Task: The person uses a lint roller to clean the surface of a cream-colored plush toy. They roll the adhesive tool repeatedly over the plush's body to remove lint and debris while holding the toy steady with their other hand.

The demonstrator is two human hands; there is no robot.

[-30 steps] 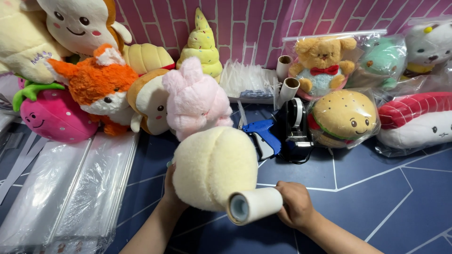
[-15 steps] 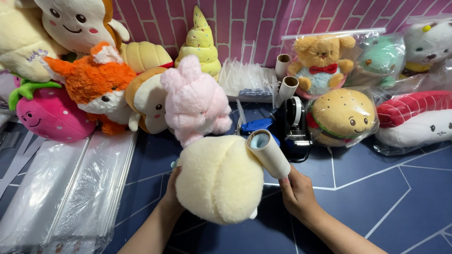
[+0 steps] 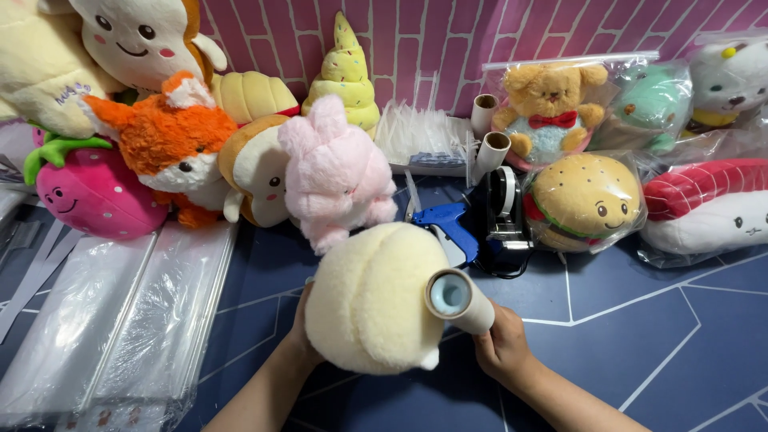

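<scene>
A round cream plush toy [image 3: 372,300] is held up over the dark blue table [image 3: 664,336] in the lower middle. My left hand [image 3: 300,336] grips its left underside, mostly hidden behind it. My right hand [image 3: 500,348] holds a white lint roller [image 3: 458,298] whose cylinder rests against the plush's right side, its open end facing the camera.
Plush toys line the pink brick wall: a pink bunny [image 3: 336,172], orange fox [image 3: 172,144], strawberry [image 3: 92,188], bagged burger [image 3: 584,200], bagged bear [image 3: 548,108] and sushi [image 3: 708,204]. A blue tagging gun [image 3: 450,228] and tape dispenser [image 3: 504,210] sit behind. Clear plastic bags [image 3: 120,320] lie at left.
The lint roller has moved over the plush: from low at its front, up to the upper right, and now down against its right side. The plush shifted slightly.
</scene>
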